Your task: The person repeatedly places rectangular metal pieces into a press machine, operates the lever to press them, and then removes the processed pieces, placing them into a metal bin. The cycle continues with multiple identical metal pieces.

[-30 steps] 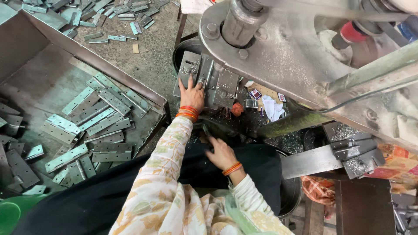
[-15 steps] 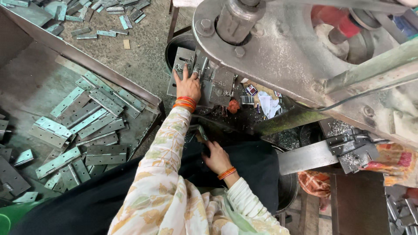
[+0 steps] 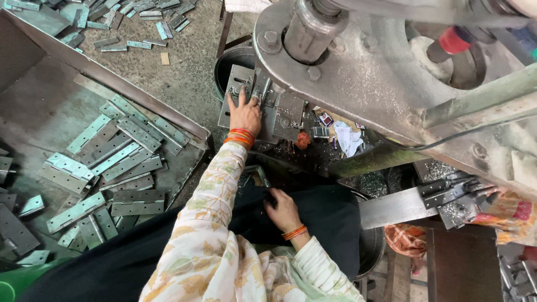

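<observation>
Head view: metal plate [image 3: 238,84] under left hand [image 3: 245,114] fingertips.

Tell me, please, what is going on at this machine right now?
A person sits at a heavy metal press, seen from above. The left hand reaches forward and lies flat on a grey metal plate on the press bed, under the ram. The right hand is down at the lap, on dark cloth; whether it holds anything is unclear. To the left, a metal tray holds a heap of flat hinge plates, and more lie scattered on the floor.
</observation>
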Motion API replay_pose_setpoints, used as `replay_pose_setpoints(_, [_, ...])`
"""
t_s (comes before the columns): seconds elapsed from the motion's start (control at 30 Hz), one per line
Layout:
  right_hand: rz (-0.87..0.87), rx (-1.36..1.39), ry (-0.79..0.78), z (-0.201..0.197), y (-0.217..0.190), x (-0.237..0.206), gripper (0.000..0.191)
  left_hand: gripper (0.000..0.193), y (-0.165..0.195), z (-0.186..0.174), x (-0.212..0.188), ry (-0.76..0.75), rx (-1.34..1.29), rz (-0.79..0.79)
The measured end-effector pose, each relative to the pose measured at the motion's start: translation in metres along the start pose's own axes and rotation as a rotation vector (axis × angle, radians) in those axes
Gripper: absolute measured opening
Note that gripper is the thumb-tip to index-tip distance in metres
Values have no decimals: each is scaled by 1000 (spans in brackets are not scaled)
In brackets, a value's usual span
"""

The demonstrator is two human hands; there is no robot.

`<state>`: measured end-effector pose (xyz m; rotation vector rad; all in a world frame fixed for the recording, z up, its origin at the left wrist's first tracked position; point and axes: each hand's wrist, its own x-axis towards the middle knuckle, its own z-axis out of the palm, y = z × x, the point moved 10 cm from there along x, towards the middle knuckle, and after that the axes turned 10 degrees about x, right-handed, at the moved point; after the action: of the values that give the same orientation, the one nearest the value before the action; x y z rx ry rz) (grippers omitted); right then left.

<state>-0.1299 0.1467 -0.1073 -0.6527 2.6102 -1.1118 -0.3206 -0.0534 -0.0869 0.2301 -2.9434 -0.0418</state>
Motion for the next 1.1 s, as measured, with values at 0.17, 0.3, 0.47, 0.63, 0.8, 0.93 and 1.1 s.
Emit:
replay_pose_setpoints(0.17, [-4,-62,-65,5,1,2,44,37,-1,-4,-1,2,-28,1])
replay_pose_setpoints(0.3, [60,-167,-167,-1,-14,13,51,38,-3,-10,-4,10,-23,-7])
replay_pose_setpoints(0.47, [64,-244,-166,-4,-16,18,51,39,5,-12,-6,9,37,-1])
replay_pose_setpoints(0.63, [103,-140,-51,23,11,-12,53,39,5,-14,1,-13,72,-15])
replay_pose_setpoints(0.8, [44,-60,-30,33,25,-19,47,37,7,-12,-2,-60,57,15])
replay_pose_setpoints(0.93, [161,-62,-82,30,27,-16,47,41,2,-24,-2,70,53,0])
replay_pose_setpoints(1.1, [55,-143,-140,2,-9,6,49,40,-1,-29,-7,57,79,11])
